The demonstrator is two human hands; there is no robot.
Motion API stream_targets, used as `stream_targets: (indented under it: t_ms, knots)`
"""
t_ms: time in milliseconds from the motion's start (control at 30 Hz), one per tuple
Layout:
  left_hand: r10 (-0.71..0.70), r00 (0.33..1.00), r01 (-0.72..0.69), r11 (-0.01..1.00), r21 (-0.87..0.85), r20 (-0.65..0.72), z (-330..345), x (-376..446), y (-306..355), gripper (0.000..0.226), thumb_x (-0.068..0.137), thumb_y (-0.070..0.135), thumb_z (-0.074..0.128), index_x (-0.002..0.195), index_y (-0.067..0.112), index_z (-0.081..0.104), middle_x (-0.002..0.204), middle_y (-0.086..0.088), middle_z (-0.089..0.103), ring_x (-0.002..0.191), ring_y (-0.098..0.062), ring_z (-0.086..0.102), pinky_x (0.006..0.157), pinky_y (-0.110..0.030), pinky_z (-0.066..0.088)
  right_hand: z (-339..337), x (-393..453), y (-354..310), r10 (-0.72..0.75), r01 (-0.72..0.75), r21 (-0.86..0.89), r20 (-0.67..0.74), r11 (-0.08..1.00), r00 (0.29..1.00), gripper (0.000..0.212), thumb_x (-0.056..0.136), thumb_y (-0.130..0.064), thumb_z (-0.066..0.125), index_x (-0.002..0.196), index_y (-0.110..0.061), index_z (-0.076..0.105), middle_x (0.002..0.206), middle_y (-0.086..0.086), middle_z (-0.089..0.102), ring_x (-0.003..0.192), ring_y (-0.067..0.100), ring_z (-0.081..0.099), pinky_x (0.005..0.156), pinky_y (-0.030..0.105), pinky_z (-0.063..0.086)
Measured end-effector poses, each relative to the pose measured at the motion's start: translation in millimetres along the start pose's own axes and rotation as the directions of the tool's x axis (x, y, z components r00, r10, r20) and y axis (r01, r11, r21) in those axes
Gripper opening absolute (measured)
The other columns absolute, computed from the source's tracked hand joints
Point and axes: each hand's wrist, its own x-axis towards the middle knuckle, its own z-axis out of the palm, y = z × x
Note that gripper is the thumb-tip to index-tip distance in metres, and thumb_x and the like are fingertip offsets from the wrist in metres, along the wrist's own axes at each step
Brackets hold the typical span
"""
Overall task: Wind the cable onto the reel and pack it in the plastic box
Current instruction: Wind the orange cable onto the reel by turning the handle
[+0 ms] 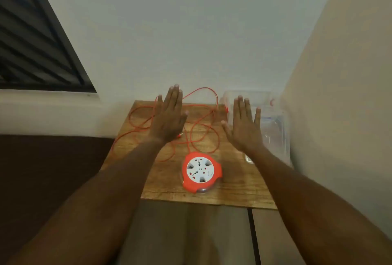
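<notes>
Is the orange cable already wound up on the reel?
No, the orange cable lies in loose loops across the wooden table behind the reel, and both open hands hover above it.

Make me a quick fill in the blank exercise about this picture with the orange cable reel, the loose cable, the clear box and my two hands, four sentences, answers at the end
1. The cable lying loose on the wooden table is ____ in colour.
2. The reel has a round ____ socket face.
3. The plastic box stands on the person's ____ side of the table.
4. The left hand and right hand hold ____, their fingers straight.

Missing words: orange; white; right; nothing
</notes>
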Motion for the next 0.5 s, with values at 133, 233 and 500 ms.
stream_targets:
  t_ms: [133,233,500]
  knots:
    - [-0.117,0.986,0.134,0.978,-0.159,0.115,34.9,-42.9,7.1,0.062,0.106,0.026,0.048,0.157,-0.007,0.033,0.164,-0.028,0.032,0.154,-0.041,0.031,0.123,-0.054,0.028,42.7,-46.1,-12.7,0.055,-0.067,0.049,0.214,0.997,0.975,0.081,0.097,-0.056,0.032,0.157,-0.009,0.002,0.165,0.011,0.001,0.151,0.028,-0.003,0.119,0.051,-0.001]
    - [-0.324,0.828,0.485,0.824,-0.292,0.458,60.3,-74.7,14.9,0.046,0.107,0.021,0.047,0.146,-0.003,0.046,0.137,-0.031,0.06,0.127,-0.047,0.058,0.099,-0.047,0.045,72.6,-76.1,-17.6,0.117,-0.222,0.186,0.451,0.957,0.885,0.09,0.094,-0.052,0.048,0.156,-0.009,-0.001,0.163,0.016,0.007,0.15,0.033,0.008,0.119,0.048,0.017]
    - [-0.398,0.632,0.775,0.349,-0.528,0.665,89.6,-111.5,28.1,0.038,0.103,0.011,0.054,0.067,0.007,0.065,0.064,-0.014,0.065,0.046,-0.012,0.059,0.053,-0.029,0.046,85.6,-89.0,-37.5,0.137,-0.494,0.467,0.61,0.733,0.781,0.058,0.085,-0.031,0.067,0.138,-0.017,0.048,0.133,0.007,0.058,0.124,0.029,0.051,0.105,0.047,0.04]
